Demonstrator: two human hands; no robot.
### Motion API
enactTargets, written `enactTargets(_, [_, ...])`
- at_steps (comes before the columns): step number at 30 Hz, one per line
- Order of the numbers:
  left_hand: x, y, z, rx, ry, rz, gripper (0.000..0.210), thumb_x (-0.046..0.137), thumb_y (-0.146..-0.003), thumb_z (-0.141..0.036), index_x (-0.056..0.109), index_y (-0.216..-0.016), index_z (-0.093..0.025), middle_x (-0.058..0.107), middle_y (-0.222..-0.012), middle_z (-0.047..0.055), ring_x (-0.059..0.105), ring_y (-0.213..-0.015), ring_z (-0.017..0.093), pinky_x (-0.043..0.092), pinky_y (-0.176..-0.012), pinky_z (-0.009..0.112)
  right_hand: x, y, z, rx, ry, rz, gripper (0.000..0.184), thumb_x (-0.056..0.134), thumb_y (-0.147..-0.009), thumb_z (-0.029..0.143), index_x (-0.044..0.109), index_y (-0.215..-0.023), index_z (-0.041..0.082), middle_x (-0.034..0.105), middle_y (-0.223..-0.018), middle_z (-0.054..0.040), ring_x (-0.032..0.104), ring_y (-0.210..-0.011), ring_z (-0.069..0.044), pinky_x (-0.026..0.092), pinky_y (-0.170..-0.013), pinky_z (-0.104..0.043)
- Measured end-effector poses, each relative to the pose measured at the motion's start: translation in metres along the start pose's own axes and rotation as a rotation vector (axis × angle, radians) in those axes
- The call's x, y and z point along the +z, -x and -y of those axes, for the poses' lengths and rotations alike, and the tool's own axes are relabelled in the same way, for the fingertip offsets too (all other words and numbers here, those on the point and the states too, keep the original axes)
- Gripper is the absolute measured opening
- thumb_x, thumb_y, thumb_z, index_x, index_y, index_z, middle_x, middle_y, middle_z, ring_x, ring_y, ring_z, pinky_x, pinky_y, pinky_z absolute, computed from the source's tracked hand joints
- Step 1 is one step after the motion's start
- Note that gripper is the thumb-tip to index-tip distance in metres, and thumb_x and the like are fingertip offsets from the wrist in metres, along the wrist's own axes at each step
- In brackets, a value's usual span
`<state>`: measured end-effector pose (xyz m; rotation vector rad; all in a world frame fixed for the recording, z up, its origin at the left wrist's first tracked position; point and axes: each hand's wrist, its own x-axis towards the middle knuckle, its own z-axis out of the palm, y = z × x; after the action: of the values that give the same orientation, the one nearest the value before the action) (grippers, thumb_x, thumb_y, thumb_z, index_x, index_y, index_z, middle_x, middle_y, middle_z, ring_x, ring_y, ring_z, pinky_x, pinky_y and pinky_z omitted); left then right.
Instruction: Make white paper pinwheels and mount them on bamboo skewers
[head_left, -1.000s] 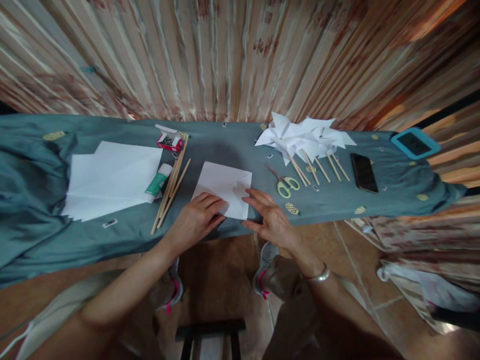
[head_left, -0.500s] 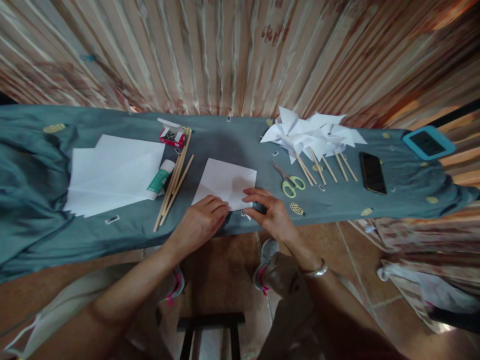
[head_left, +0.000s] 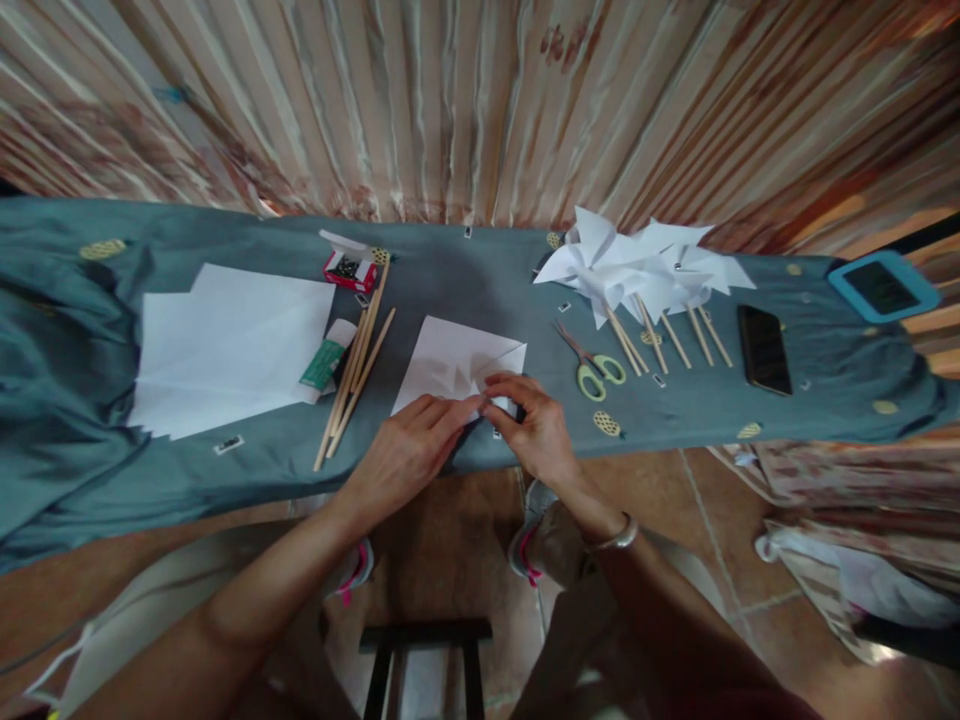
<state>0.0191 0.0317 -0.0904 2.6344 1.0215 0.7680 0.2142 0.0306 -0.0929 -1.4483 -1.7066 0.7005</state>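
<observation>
A square sheet of white paper (head_left: 439,358), with a slit running in from its far right corner, lies on the cloth in front of me. My right hand (head_left: 536,425) pinches a flap of it between thumb and fingers, bent up and in towards the middle. My left hand (head_left: 412,440) is closed at the near edge, its fingertips on the paper and meeting those of the right. The fingers cover part of the flap. To the right of the sheet lie scissors (head_left: 596,372) with pale green handles.
White paper pinwheels on sticks (head_left: 630,265) lie at the back right, near a phone (head_left: 765,348) and a blue-framed device (head_left: 885,287). On the left are stacked white sheets (head_left: 232,340), a green glue stick (head_left: 328,360), wooden sticks (head_left: 352,385) and a red box (head_left: 350,270) of small dark pieces.
My right thumb and fingers have closed on the paper and lifted a flap inward. My left fingers have shifted right to meet them. The whole view has turned slightly.
</observation>
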Motion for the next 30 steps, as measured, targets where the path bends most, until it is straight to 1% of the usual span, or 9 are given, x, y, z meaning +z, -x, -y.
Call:
enactTargets(3, [0.000,0.001,0.002,0.039,0.008,0.033,0.030,0.050,-0.092,-0.013,0.055,-0.122,-0.015,0.068,-0.106,0.010,0.061,-0.095,0.022,0.055,-0.084,0.037,0.001,0.001,0.003,-0.013,0.028,-0.016,0.010,0.067,-0.083,0.023,0.070,-0.093,0.024,0.071,-0.108,-0.0070,0.064,-0.105,-0.022,0.050,-0.095,-0.041])
enactTargets(7, [0.001,0.002,0.004,0.042,0.029,0.019,0.027,0.052,-0.091,-0.012,0.060,-0.117,-0.015,0.068,-0.105,0.010,0.060,-0.096,0.022,0.056,-0.085,0.039,0.002,0.004,0.004,-0.033,0.048,-0.030,0.008,0.065,-0.084,0.023,0.071,-0.090,0.024,0.073,-0.103,-0.0061,0.064,-0.102,-0.022,0.051,-0.093,-0.041])
enactTargets(10, [0.001,0.001,0.004,0.029,0.056,0.010,0.026,0.051,-0.092,-0.012,0.062,-0.115,-0.014,0.068,-0.103,0.011,0.060,-0.095,0.022,0.057,-0.084,0.039,0.003,0.006,0.002,-0.068,0.054,-0.026,0.010,0.063,-0.087,0.022,0.072,-0.090,0.025,0.073,-0.102,-0.0051,0.065,-0.102,-0.022,0.051,-0.094,-0.042])
enactTargets(15, [0.002,-0.001,0.003,0.023,0.069,-0.024,0.023,0.051,-0.092,-0.013,0.062,-0.112,-0.011,0.068,-0.099,0.011,0.060,-0.093,0.022,0.057,-0.082,0.038,0.002,0.008,-0.001,-0.129,0.095,-0.010,0.015,0.060,-0.090,0.023,0.073,-0.096,0.025,0.072,-0.105,-0.0056,0.064,-0.102,-0.021,0.052,-0.094,-0.040])
enactTargets(20, [0.002,-0.001,0.003,-0.001,0.084,-0.028,0.022,0.051,-0.093,-0.015,0.063,-0.111,-0.013,0.067,-0.097,0.010,0.060,-0.091,0.021,0.057,-0.081,0.037,0.000,0.009,-0.001,-0.169,0.153,0.040,0.022,0.055,-0.093,0.027,0.072,-0.106,0.026,0.071,-0.110,-0.0065,0.062,-0.105,-0.023,0.051,-0.095,-0.043])
enactTargets(24, [0.002,-0.001,0.003,-0.010,0.094,-0.016,0.022,0.051,-0.093,-0.015,0.063,-0.112,-0.014,0.066,-0.097,0.010,0.060,-0.092,0.021,0.057,-0.081,0.037,-0.001,0.010,0.000,-0.211,0.207,0.069,0.027,0.050,-0.095,0.026,0.070,-0.114,0.024,0.070,-0.115,-0.0079,0.060,-0.108,-0.024,0.052,-0.096,-0.045])
enactTargets(27, [0.002,-0.002,0.002,-0.013,0.092,-0.018,0.022,0.051,-0.093,-0.015,0.063,-0.111,-0.015,0.065,-0.096,0.010,0.059,-0.091,0.021,0.056,-0.080,0.037,0.000,0.010,0.001,-0.243,0.273,0.074,0.028,0.049,-0.096,0.023,0.070,-0.114,0.025,0.069,-0.116,-0.0069,0.060,-0.107,-0.024,0.053,-0.095,-0.044])
enactTargets(30, [0.001,-0.002,0.002,-0.006,0.091,-0.021,0.022,0.051,-0.093,-0.015,0.063,-0.111,-0.013,0.065,-0.096,0.011,0.058,-0.091,0.022,0.056,-0.079,0.038,0.000,0.010,0.003,-0.271,0.305,0.069,0.028,0.048,-0.095,0.021,0.071,-0.112,0.023,0.069,-0.116,-0.0076,0.060,-0.106,-0.024,0.054,-0.095,-0.043])
